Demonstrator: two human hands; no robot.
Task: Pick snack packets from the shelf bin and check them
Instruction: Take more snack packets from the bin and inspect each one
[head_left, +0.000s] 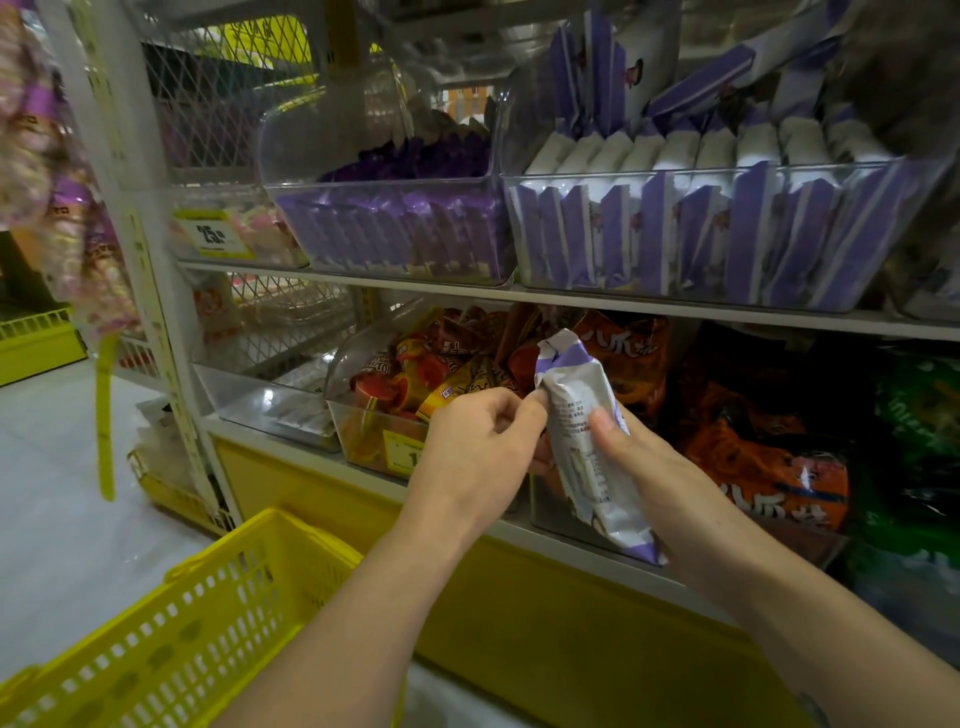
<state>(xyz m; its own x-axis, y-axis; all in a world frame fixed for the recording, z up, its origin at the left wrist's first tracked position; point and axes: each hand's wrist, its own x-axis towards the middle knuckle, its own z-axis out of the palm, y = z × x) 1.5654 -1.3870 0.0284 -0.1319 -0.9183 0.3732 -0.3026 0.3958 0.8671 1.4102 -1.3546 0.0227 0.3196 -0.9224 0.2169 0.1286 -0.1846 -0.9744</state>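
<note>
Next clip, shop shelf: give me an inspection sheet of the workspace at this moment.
Surface: white shelf carrying clear bins, yellow base below.
Job's things: white-and-purple snack packet held in both hands, printed back showing; matching packets stand in the upper right bin.
Clutter: upper left bin of purple packets; orange bags and green bags on the lower shelf.
Grippers: left hand pinches the packet's upper edge; right hand grips its side.
Cables: nothing seen.
Surroundings: yellow basket lower left; hanging snack strips at left.
</note>
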